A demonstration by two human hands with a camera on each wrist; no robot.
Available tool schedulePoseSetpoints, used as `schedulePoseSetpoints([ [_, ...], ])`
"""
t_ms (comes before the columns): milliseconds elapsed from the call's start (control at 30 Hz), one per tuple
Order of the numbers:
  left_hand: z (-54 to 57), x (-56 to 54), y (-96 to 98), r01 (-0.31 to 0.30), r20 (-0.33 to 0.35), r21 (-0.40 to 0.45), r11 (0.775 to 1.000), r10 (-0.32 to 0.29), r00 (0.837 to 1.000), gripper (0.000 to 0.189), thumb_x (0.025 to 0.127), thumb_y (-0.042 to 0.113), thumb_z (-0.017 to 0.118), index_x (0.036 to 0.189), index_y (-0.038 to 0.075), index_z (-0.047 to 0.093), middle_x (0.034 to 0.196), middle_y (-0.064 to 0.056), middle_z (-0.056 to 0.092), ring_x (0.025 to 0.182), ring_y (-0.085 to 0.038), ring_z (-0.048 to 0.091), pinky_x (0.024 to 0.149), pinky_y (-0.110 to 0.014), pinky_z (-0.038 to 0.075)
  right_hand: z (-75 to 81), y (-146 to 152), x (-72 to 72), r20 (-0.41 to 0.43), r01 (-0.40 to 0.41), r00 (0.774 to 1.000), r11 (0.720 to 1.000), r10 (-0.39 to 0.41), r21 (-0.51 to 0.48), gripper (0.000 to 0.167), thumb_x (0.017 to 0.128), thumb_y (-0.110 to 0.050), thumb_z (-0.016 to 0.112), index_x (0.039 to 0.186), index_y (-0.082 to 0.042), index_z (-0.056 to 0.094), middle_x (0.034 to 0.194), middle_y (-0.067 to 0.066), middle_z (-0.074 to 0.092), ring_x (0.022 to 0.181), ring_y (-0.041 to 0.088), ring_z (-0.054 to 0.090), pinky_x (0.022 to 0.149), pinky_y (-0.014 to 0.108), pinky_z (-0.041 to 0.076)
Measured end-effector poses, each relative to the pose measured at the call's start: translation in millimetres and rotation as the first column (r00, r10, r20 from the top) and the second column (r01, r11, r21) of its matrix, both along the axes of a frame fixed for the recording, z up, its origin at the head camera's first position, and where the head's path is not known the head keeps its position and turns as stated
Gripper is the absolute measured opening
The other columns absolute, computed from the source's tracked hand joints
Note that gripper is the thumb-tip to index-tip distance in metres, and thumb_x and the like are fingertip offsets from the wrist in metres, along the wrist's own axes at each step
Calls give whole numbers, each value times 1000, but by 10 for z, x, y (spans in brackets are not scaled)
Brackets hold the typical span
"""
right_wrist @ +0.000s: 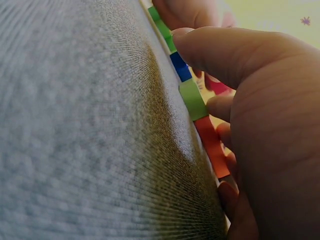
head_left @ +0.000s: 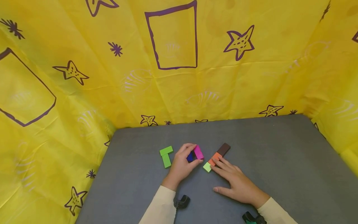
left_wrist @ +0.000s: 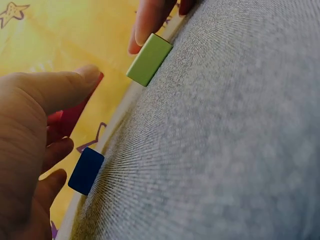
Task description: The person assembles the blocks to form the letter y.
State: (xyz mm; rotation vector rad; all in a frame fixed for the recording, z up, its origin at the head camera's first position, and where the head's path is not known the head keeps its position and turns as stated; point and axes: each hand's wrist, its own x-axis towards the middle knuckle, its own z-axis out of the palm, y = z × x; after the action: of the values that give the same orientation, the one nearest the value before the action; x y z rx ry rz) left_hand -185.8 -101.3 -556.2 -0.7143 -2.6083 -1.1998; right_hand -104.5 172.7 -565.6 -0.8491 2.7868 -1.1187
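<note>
In the head view my left hand (head_left: pixel 179 166) holds a magenta block (head_left: pixel 199 152) between thumb and fingers. The left wrist view shows this block (left_wrist: pixel 76 119) raised off the table, partly hidden by the thumb. A dark blue block (head_left: pixel 190 157) lies on the table by that hand, partly covered by it. My right hand (head_left: pixel 237 183) has its fingers extended, touching a row of blocks: light green (head_left: pixel 207 167), orange (head_left: pixel 214 157) and dark brown (head_left: pixel 223 149). In the right wrist view its fingertips rest along the light green block (right_wrist: pixel 193 100) and the orange block (right_wrist: pixel 212 146).
Two green blocks, one crosswise (head_left: pixel 166 150) above an upright one (head_left: pixel 166 161), form a T left of my left hand. The grey table (head_left: pixel 134 186) is bordered by yellow cloth (head_left: pixel 212 77) at its back and sides. Dark bands sit on both wrists.
</note>
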Motion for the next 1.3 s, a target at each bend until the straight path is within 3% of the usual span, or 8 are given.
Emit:
schedulePoseSetpoints([
  [167, -13, -19, 19, 21, -2, -69, 997, -21, 1000, 61, 92, 32, 92, 146, 12, 70, 141, 1, 65, 133, -19, 56, 110, -47, 49, 7, 2, 2, -4, -2, 1000, 1000, 2, -2, 78, 99, -56, 78, 162, -17, 55, 172, 7, 40, 162, 34, 23, 112, 73, 34],
  [433, -34, -50, 49, 41, 0, -130, 991, -42, 999, 60, 94, 39, 88, 146, 16, 71, 144, 7, 65, 138, -16, 52, 116, -57, 30, 5, 2, 7, -6, -1, 1000, 1000, 1, -7, 78, 99, -54, 79, 163, -19, 54, 172, 8, 39, 162, 35, 23, 112, 72, 34],
  [733, -82, -55, 34, 76, 41, -126, 989, -71, 997, 56, 100, 38, 82, 148, 14, 69, 147, 5, 64, 141, -19, 48, 112, -57, 28, 18, 6, 6, -4, -4, 1000, 1000, 3, -5, 77, 99, -55, 78, 163, -18, 55, 171, 8, 40, 162, 36, 24, 112, 73, 34],
  [1000, -87, -44, 19, 29, 60, -126, 992, -22, 998, 52, 102, 38, 81, 145, 11, 71, 159, -3, 54, 151, -25, 38, 114, -60, 26, 19, -15, 4, -29, -8, 1000, 1000, 8, 3, 75, 100, -54, 78, 161, -16, 57, 169, 10, 44, 160, 39, 28, 109, 75, 36],
  [1300, -80, -50, 19, 31, 79, -148, 989, -19, 997, 50, 102, 37, 80, 146, 15, 71, 161, -4, 51, 153, -26, 36, 116, -59, 25, -2, -11, 1, 5, 5, 1000, 1000, -5, -2, 78, 98, -55, 79, 163, -19, 55, 171, 8, 40, 162, 35, 23, 113, 73, 33],
])
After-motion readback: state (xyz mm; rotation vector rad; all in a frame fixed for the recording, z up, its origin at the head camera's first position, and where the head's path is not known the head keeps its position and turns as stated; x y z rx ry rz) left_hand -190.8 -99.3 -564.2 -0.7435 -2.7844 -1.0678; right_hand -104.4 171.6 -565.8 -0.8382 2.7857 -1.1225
